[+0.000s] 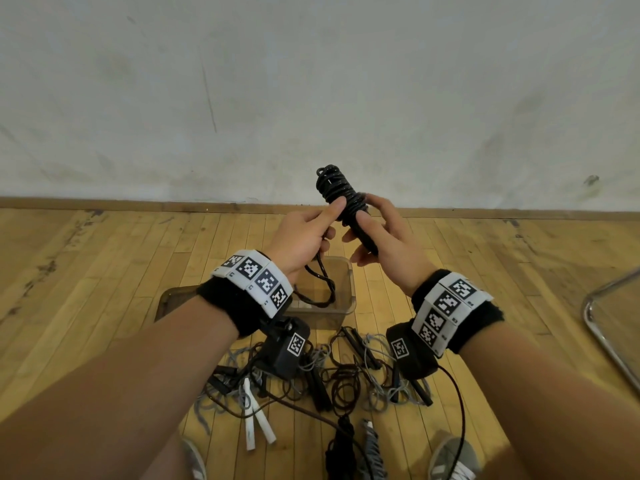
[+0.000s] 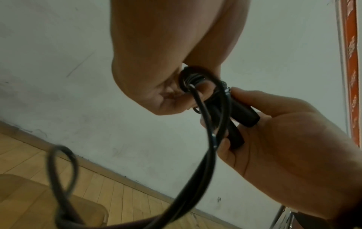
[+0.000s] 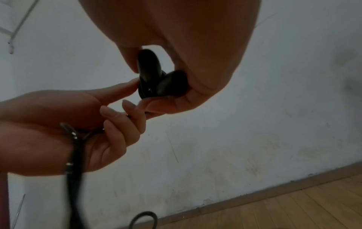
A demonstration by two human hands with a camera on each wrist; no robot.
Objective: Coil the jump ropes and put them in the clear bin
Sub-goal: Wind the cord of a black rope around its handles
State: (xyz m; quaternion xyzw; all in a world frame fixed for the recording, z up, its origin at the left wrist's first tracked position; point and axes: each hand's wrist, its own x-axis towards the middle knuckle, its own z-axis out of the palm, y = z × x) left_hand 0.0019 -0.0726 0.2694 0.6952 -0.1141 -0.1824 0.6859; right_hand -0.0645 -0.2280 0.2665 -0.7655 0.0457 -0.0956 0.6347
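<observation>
Where fingers [image 1: 367, 221] wrap the black rope [image 1: 341, 195] — handles half-hidden; loop blurred.

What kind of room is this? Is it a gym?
Probably a gym or sports hall. The floor is narrow wooden strips, the plain wall is scuffed, and a pile of jump ropes lies by a clear bin.

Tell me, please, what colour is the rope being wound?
Black, on the jump rope held by both hands; clearest in the head view.
</observation>
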